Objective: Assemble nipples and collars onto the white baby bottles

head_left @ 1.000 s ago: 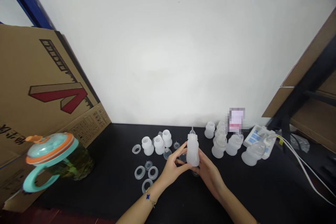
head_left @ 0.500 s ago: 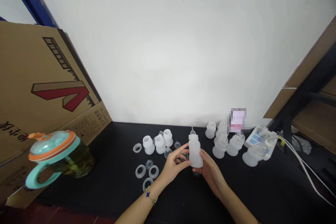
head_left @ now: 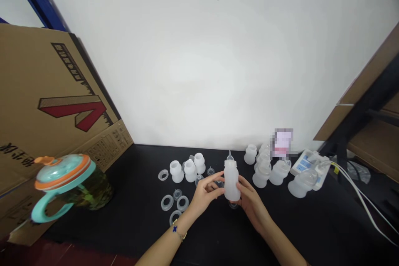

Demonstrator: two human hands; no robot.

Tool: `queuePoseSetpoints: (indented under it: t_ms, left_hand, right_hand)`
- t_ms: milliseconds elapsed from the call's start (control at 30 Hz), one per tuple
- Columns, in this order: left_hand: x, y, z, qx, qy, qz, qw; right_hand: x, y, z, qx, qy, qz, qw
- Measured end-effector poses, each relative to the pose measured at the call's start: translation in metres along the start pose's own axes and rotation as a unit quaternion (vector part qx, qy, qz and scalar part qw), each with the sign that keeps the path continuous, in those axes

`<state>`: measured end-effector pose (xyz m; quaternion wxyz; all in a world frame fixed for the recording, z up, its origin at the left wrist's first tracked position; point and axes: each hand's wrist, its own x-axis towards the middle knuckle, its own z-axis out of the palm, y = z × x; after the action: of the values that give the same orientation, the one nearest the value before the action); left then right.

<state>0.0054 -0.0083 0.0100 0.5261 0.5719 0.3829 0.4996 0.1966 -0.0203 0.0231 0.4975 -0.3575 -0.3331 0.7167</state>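
Note:
A milky white baby bottle (head_left: pixel 231 183) with a collar and a clear pointed nipple (head_left: pixel 230 156) stands upright between my hands, above the black table. My right hand (head_left: pixel 249 201) is closed round its lower right side and base. From the left, my left hand (head_left: pixel 208 191) touches the bottle's side with bent fingers and thumb. Left of my hands are several open bottles (head_left: pixel 177 172), loose collar rings (head_left: pixel 167 203) and clear nipples (head_left: pixel 177 194). More nipples lie partly hidden behind my left hand. A clear round piece (head_left: pixel 233 205) shows below the bottle.
Several bottles (head_left: pixel 261 174) stand at the back right, some topped with clear parts. Beside them are a white power strip (head_left: pixel 304 162) with cables (head_left: pixel 352 189) and a blurred pink item (head_left: pixel 282 143). A turquoise-lidded jug (head_left: pixel 68 178) and cardboard box (head_left: pixel 62 91) are at left.
The bottle has shifted very slightly and stands a little straighter. My right thumb has moved onto its front side; my left fingers have barely moved.

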Motion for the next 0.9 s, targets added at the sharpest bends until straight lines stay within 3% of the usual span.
queuePoseSetpoints:
  t_ms: [367, 900]
  left_hand:
    - [-0.0006, -0.0018, -0.0008, -0.002, 0.002, -0.002, 1.000]
    - [-0.0014, 0.0006, -0.0005, 0.034, 0.004, 0.007, 0.999]
  right_hand:
    - [-0.0003, 0.0006, -0.0008, 0.002, -0.030, 0.003, 1.000]
    - [-0.0026, -0.0022, 0.0019, -0.005, -0.016, 0.005, 1.000]
